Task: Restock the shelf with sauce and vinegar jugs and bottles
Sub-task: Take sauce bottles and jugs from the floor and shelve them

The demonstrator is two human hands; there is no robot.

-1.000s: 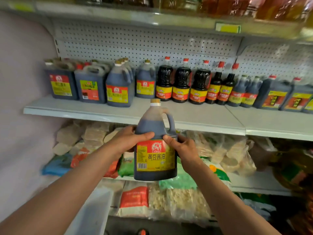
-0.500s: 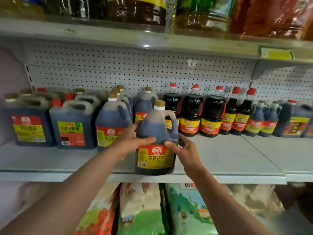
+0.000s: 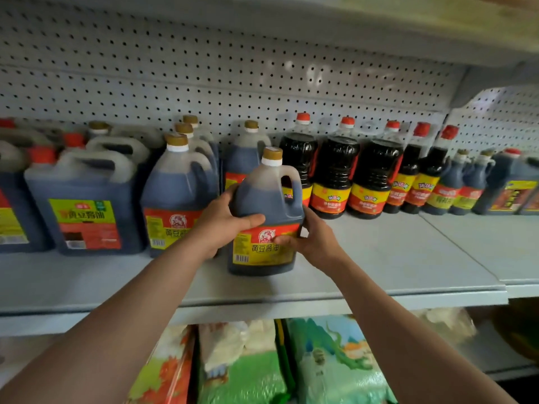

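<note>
1. Both hands grip a dark soy-sauce plastic jug with gold cap and red-yellow label [image 3: 264,225]. Left hand [image 3: 224,225] wraps its left shoulder, thumb across the front above the label. Right hand [image 3: 309,240] wraps its right side, thumb pressed on the label.
2. The jug is upright over the grey metal shelf [image 3: 379,258], roughly centre, near the front edge. Base looks at shelf level; can't tell whether it's fully set down.
3. Just left of it: a matching gold-capped jug with the same label [image 3: 175,193], more gold caps lined up behind it. Another one [image 3: 248,153] sits directly behind the held jug.
4. Far left: larger square dark jugs with red caps and green-red labels [image 3: 84,199].
5. Right, along the back: a row of tall dark bottles with red caps [image 3: 335,176], then smaller jugs [image 3: 455,185] at far right.
6. White pegboard back panel [image 3: 233,77] behind everything.
7. Lower shelf: colourful bagged goods [image 3: 248,374].
</note>
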